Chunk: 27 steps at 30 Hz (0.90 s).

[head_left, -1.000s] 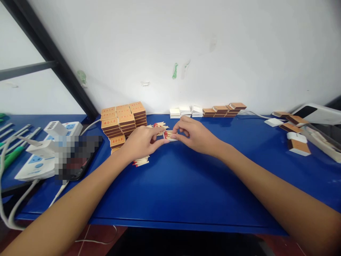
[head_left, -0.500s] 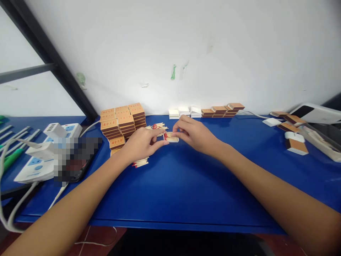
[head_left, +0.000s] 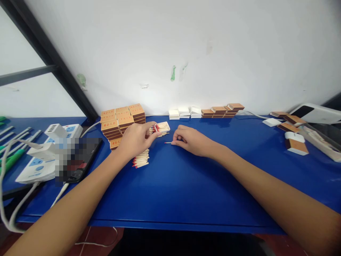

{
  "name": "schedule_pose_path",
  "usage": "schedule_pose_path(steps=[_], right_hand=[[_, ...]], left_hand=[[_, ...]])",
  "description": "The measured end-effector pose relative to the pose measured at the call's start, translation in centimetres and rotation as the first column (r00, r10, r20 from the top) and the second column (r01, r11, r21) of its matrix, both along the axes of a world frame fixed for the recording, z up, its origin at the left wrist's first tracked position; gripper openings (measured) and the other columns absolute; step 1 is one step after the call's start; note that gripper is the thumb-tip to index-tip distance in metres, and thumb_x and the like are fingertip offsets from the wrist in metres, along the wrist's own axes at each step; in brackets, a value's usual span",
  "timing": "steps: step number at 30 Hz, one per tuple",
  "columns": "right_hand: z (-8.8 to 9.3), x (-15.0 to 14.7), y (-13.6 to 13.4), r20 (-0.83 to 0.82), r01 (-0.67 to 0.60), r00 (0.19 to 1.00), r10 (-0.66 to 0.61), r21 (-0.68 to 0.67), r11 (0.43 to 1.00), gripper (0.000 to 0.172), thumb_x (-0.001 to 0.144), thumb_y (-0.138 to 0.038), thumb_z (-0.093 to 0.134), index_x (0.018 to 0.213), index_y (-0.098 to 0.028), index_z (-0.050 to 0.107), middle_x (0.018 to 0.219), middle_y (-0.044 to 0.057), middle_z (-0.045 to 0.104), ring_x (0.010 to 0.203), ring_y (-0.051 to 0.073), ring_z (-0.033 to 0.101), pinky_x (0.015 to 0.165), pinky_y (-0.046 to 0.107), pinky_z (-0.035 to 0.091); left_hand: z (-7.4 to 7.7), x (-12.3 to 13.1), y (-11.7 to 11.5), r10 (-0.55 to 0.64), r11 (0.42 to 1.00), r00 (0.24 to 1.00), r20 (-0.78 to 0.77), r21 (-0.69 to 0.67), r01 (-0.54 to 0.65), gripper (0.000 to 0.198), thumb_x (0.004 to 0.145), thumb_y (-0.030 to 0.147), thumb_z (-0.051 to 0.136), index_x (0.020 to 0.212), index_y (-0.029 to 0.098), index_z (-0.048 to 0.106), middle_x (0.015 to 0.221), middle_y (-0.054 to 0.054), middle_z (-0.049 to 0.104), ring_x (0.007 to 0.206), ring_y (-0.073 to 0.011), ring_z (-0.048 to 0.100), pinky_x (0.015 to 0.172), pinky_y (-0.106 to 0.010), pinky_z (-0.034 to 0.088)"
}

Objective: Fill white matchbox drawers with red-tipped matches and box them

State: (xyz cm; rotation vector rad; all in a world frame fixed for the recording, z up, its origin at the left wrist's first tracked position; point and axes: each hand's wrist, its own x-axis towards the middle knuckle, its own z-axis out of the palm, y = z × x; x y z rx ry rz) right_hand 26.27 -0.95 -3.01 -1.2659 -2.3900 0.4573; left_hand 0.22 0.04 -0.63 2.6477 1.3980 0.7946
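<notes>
- Left hand [head_left: 137, 138]: thumb and index finger closed on the near-left end of a white tray [head_left: 168, 128], matches inside, red heads to the left.
- Tray sits over loose matches at the back of the counter [head_left: 173, 195]; can't tell if it's resting on them.
- Right hand [head_left: 190, 140]: fingers pinching a single match [head_left: 167, 143] by its bare end, head pointing left, apart from the tray. Can't tell if it touches the counter.
- A match pile [head_left: 141, 160] lies just below the left hand; a matchbox stack [head_left: 122, 117] stands behind it.
- Handling, my view: keep the tray level so nothing spills. Pinch the match lightly, it looks easy to snap. Keep heads aligned one way. Left wrist should stay clear of stack and pile.
</notes>
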Motion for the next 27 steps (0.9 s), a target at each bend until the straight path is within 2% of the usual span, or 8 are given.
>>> schedule_pose_path(steps=[3,7,10,14,17,20,23,27], right_hand=[[0.0,-0.1,-0.1,-0.002,-0.005,1.000,0.005,-0.024,1.000,0.016,0.102,-0.032,0.062,0.092,-0.021,0.063,0.098,0.004,0.058,0.080,0.017,0.055,0.072,0.031,0.042],[0.4,-0.3,-0.3,-0.088,0.003,0.996,0.005,0.093,0.996,0.013,0.104,-0.032,0.059,0.097,-0.022,0.062,0.101,0.005,0.058,0.082,0.018,0.057,0.076,0.032,0.043],[0.4,-0.4,-0.3,-0.139,0.034,0.990,-0.009,0.174,0.984,0.010,0.104,-0.031,0.058,0.099,-0.022,0.061,0.103,0.006,0.059,0.085,0.020,0.058,0.077,0.033,0.044],[0.3,-0.5,-0.4,-0.113,0.036,0.993,-0.018,0.164,0.986,0.009,0.104,-0.028,0.057,0.100,-0.022,0.060,0.105,0.007,0.059,0.086,0.020,0.058,0.077,0.033,0.044],[0.5,-0.6,-0.6,-0.069,0.018,0.998,-0.009,0.134,0.991,0.008,0.103,-0.027,0.056,0.100,-0.021,0.061,0.105,0.006,0.058,0.086,0.020,0.058,0.076,0.033,0.044],[0.9,-0.4,-0.5,-0.098,0.022,0.995,-0.004,0.180,0.983,0.012,0.104,-0.029,0.055,0.099,-0.022,0.062,0.102,0.006,0.059,0.085,0.019,0.057,0.076,0.033,0.043],[1.2,0.8,0.6,-0.174,0.111,0.982,-0.067,0.259,0.959,0.018,0.104,-0.034,0.054,0.095,-0.021,0.062,0.094,0.005,0.061,0.079,0.019,0.056,0.074,0.033,0.043],[1.2,4.2,3.1,-0.164,0.326,0.943,-0.289,0.289,0.900,0.018,0.100,-0.033,0.057,0.090,-0.020,0.064,0.084,0.005,0.062,0.074,0.020,0.056,0.072,0.034,0.041]], left_hand=[[-0.3,0.0,0.1,-0.017,1.000,0.999,-0.029,-0.001,0.017,0.039,0.100,0.050,0.063,0.122,0.020,0.075,0.066,-0.001,0.069,0.061,-0.0203,0.064,0.063,-0.029,0.037],[-0.3,0.2,-0.1,-0.043,0.999,0.997,-0.058,-0.024,0.041,0.038,0.101,0.052,0.063,0.117,0.020,0.075,0.063,0.000,0.066,0.059,-0.0197,0.061,0.061,-0.029,0.034],[-0.2,0.4,-0.4,-0.117,0.992,0.988,-0.102,-0.061,0.111,0.036,0.102,0.050,0.061,0.114,0.019,0.074,0.067,-0.001,0.067,0.059,-0.0184,0.059,0.059,-0.029,0.031],[-0.3,0.6,-0.6,-0.177,0.984,0.976,-0.129,-0.055,0.172,0.034,0.103,0.050,0.060,0.109,0.019,0.071,0.070,-0.001,0.067,0.060,-0.0177,0.059,0.059,-0.029,0.031],[-0.4,0.6,-0.6,-0.178,0.983,0.977,-0.114,-0.057,0.172,0.034,0.103,0.050,0.061,0.107,0.018,0.072,0.069,-0.001,0.067,0.060,-0.0174,0.058,0.059,-0.029,0.031],[-0.4,0.6,-0.6,-0.157,0.987,0.984,-0.083,-0.059,0.152,0.037,0.102,0.052,0.061,0.111,0.019,0.074,0.068,0.000,0.066,0.059,-0.0172,0.058,0.059,-0.029,0.031],[-0.2,0.4,-0.5,-0.120,0.991,0.992,-0.048,-0.068,0.116,0.040,0.102,0.054,0.061,0.116,0.019,0.075,0.063,0.001,0.064,0.057,-0.0166,0.058,0.060,-0.029,0.032],[0.1,0.1,-0.4,-0.094,0.992,0.996,0.013,-0.080,0.094,0.042,0.103,0.053,0.059,0.122,0.019,0.074,0.061,0.003,0.063,0.057,-0.0161,0.059,0.060,-0.028,0.035]])
